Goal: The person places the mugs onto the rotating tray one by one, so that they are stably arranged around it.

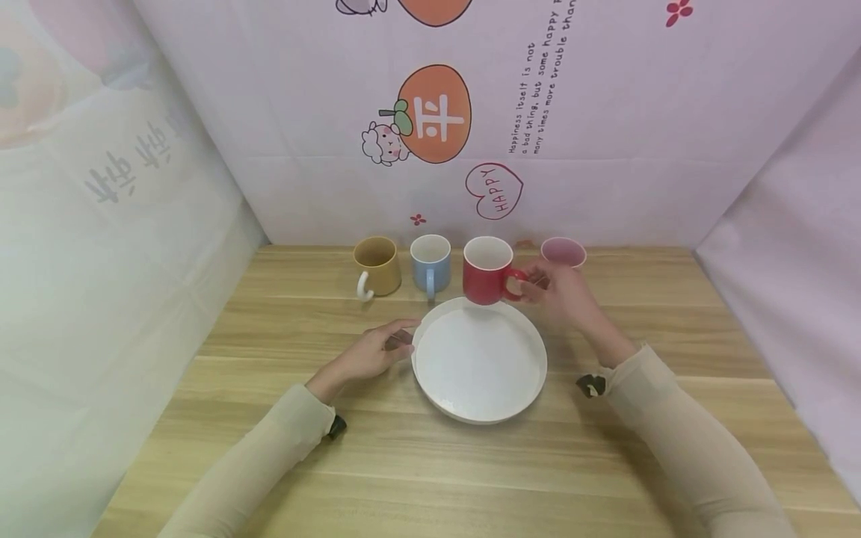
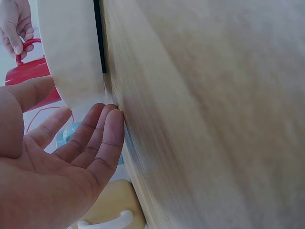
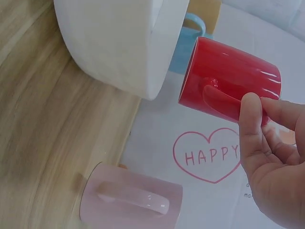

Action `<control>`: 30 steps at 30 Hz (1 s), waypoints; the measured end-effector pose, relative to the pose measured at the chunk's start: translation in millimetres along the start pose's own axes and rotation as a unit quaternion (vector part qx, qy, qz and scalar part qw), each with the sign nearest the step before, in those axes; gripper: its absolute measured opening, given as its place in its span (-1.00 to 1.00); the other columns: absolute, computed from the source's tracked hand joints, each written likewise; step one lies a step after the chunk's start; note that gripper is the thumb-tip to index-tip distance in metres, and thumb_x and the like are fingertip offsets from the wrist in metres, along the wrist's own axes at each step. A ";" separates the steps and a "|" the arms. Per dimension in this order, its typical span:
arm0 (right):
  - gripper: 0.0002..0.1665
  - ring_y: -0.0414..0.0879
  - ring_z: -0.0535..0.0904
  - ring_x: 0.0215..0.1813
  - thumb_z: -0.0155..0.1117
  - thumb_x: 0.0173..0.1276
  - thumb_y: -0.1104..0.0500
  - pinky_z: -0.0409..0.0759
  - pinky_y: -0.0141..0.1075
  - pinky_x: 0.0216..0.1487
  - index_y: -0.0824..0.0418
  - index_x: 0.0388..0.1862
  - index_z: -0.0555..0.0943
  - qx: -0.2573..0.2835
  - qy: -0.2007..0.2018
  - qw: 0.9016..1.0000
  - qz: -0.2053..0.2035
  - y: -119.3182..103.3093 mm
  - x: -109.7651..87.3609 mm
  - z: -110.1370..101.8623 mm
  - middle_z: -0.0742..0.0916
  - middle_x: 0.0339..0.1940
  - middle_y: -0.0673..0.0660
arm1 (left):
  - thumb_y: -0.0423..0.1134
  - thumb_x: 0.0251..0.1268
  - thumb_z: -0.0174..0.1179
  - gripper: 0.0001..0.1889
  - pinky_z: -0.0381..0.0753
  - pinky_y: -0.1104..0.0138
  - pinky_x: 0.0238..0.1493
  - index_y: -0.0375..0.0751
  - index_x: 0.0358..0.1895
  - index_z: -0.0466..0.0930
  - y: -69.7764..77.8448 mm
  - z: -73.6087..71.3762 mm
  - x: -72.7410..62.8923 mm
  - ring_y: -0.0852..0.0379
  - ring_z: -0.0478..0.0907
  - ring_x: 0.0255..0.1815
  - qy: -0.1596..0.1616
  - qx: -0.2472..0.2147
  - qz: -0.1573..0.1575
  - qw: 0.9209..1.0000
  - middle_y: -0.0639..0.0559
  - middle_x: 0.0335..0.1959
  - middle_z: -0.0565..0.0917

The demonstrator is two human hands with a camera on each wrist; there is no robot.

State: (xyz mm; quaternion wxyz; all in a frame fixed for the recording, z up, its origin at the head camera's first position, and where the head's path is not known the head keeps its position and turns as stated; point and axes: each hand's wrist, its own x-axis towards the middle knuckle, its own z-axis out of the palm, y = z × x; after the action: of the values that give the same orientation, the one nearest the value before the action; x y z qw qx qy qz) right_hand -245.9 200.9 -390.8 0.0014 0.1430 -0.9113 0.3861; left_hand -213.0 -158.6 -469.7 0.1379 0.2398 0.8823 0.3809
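Red mug (image 1: 481,285) is up off the table (image 1: 403,478), roughly upright, by the tray's (image 1: 480,366) far rim; can't tell if it overlaps the rim. Right hand (image 1: 560,293) pinches its handle, thumb against fingers. One-sided hold, so mug could roll: I'd keep the pinch firm, wrist steady, base level and clear of the rim, blue mug (image 1: 440,276) too. Left hand (image 1: 373,353) fingers loose, not clenched, at the tray's left rim; light steadying is plenty. Right arm reaches farther.
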 end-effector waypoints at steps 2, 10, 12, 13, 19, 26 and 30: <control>-0.63 0.02 0.71 -0.21 0.36 0.38 -0.03 0.65 -0.24 -0.16 0.20 -0.02 0.66 -0.001 -0.002 1.000 0.000 -1.3 -1.3 0.7 0.80 -0.27 0.16 | -0.16 0.49 0.15 -0.46 0.57 0.06 0.28 -0.03 0.48 0.31 -0.1 -0.2 0.1 -0.07 0.61 0.21 0.000 0.000 -0.001 1.000 -0.14 0.16 0.66; -0.67 0.00 0.70 -0.24 0.37 0.37 0.00 0.64 -0.22 -0.18 0.19 -0.03 0.68 -0.006 -0.005 1.000 -0.009 -7.2 -6.7 4.2 0.80 -0.29 0.11 | -0.16 0.48 0.15 -0.45 0.57 0.07 0.29 -0.02 0.48 0.31 0.0 -0.2 0.3 -0.06 0.61 0.22 0.001 -0.002 0.000 1.000 -0.13 0.16 0.66; -0.70 -0.02 0.70 -0.26 0.38 0.37 0.00 0.66 -0.23 -0.22 0.15 -0.06 0.68 -0.003 -0.007 1.000 -0.013 -8.6 -7.7 5.7 0.81 -0.28 0.12 | -0.16 0.48 0.15 -0.45 0.57 0.07 0.30 -0.03 0.48 0.30 0.1 -0.1 0.2 -0.07 0.60 0.22 0.000 -0.003 -0.001 1.000 -0.13 0.17 0.66; -0.72 -0.03 0.71 -0.28 0.38 0.36 -0.01 0.66 -0.23 -0.23 0.14 -0.08 0.69 -0.001 -0.007 1.000 -0.013 -9.0 -8.1 6.7 0.81 -0.29 0.13 | -0.16 0.48 0.15 -0.45 0.57 0.06 0.30 -0.04 0.48 0.30 0.1 -0.1 0.1 -0.07 0.60 0.22 -0.001 -0.003 -0.001 1.000 -0.14 0.17 0.66; -0.79 -0.04 0.72 -0.30 0.33 0.39 0.18 0.70 -0.30 -0.27 0.23 -0.05 0.67 0.018 -0.022 1.000 -0.002 -9.9 -11.8 12.9 0.79 -0.23 0.22 | -0.16 0.48 0.15 -0.45 0.57 0.06 0.30 -0.06 0.48 0.30 0.2 0.2 -0.4 -0.08 0.61 0.21 0.000 0.000 0.003 1.000 -0.16 0.17 0.66; -0.78 -0.06 0.71 -0.30 0.30 0.41 0.20 0.70 -0.32 -0.27 0.24 -0.02 0.65 0.031 -0.034 0.999 0.002 -13.4 -15.3 21.5 0.80 -0.25 0.20 | -0.16 0.49 0.15 -0.45 0.56 0.05 0.30 -0.08 0.48 0.30 0.7 0.5 -0.3 -0.07 0.62 0.20 0.002 0.002 0.003 1.000 -0.16 0.16 0.66; -0.81 -0.08 0.71 -0.33 0.30 0.41 0.21 0.70 -0.30 -0.28 0.24 -0.05 0.66 0.037 -0.042 0.998 -0.006 -14.7 -16.7 27.2 0.80 -0.28 0.19 | -0.18 0.48 0.14 -0.45 0.56 0.06 0.30 -0.10 0.48 0.30 1.2 0.9 -0.1 -0.06 0.62 0.20 0.003 0.000 0.004 1.000 -0.16 0.16 0.66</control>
State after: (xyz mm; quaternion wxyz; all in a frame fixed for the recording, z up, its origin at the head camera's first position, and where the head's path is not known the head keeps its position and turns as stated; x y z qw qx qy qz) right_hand -223.2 176.3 -401.4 -0.0399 0.1649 -0.8947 0.4131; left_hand -212.2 -157.4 -469.4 0.1337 0.2426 0.8817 0.3819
